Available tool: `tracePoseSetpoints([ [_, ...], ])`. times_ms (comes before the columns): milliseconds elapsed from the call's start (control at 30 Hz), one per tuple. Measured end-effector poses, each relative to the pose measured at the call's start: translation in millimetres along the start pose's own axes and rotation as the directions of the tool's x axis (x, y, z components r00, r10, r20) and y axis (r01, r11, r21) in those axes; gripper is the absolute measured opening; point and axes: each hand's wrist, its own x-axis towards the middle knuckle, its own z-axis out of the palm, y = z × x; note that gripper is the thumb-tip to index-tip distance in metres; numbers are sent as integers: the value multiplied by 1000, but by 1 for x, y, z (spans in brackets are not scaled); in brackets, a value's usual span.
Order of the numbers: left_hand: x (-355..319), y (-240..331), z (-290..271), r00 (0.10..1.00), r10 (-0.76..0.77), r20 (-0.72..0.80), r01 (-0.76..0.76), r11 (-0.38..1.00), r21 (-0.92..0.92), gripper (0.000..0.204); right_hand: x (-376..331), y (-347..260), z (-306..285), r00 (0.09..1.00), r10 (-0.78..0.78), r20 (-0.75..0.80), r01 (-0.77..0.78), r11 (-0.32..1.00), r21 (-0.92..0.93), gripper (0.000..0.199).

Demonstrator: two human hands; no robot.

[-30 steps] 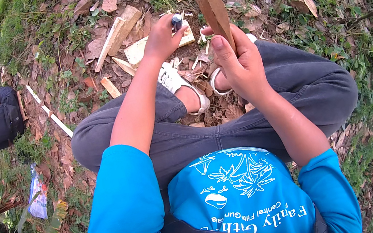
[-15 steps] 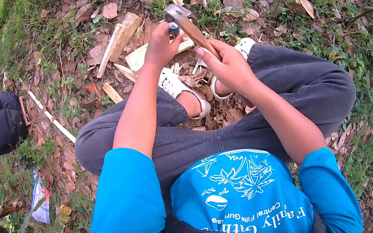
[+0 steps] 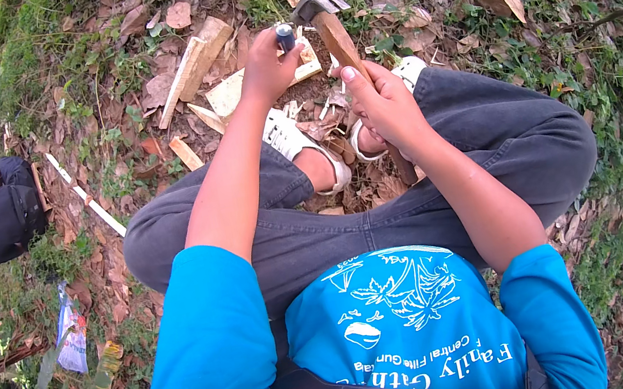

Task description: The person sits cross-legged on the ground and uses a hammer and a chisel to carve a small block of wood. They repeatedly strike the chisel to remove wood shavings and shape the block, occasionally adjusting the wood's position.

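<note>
My left hand point(image 3: 269, 64) is closed around a chisel point(image 3: 285, 36), its dark handle upright with the pale butt end facing up. The blade is hidden below my fingers. Under that hand lies a pale wooden block point(image 3: 228, 96) on the ground, and the chisel stands over it. My right hand point(image 3: 387, 102) grips the wooden handle of a claw hammer point(image 3: 339, 41). The metal hammer head point(image 3: 318, 3) hangs in the air just right of the chisel's butt, apart from it.
Split wood pieces point(image 3: 201, 64) and a short offcut point(image 3: 186, 153) lie left of the block. My crossed legs and white shoes point(image 3: 286, 136) are close below. A black backpack point(image 3: 7, 208), a pale stick point(image 3: 85, 194) and a plastic bag point(image 3: 71, 333) lie on the leafy ground at left.
The hammer head has moved right, from close by the chisel's butt to a small gap from it, and its claw now points right. My left hand has barely shifted.
</note>
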Motion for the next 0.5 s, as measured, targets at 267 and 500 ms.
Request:
tracePoseSetpoints([
  [267,-34,29,35,595,231,770,-384,923,20,30,-3,-31,-12,999,20,-44,-8,967,255,38],
  [500,11,33,10,958,-259,119,285,859,-425,17,0,-32,-20,987,111,-114,-72,951,299,40],
])
